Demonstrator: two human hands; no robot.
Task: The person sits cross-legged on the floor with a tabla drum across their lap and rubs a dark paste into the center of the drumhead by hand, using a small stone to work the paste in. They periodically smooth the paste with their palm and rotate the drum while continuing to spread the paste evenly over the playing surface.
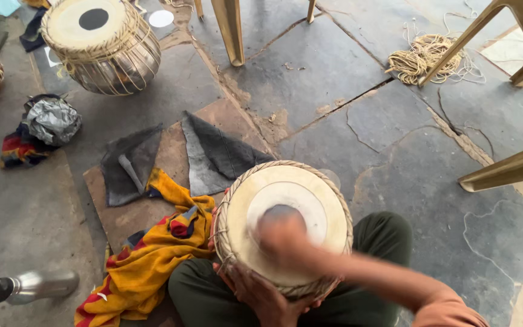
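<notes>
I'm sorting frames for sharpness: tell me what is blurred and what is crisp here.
Head view: the right hand is smeared by motion blur over the drum; the left hand, the yellow cloth and stone floor stay crisp; soft, even light, no glare.

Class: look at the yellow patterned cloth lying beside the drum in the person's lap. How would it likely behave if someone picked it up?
The yellow patterned cloth lies crumpled in soft folds, so it would probably hang limp. It looks thin, so likely light. Bunched on the stone floor, it should not roll or tip.
</notes>
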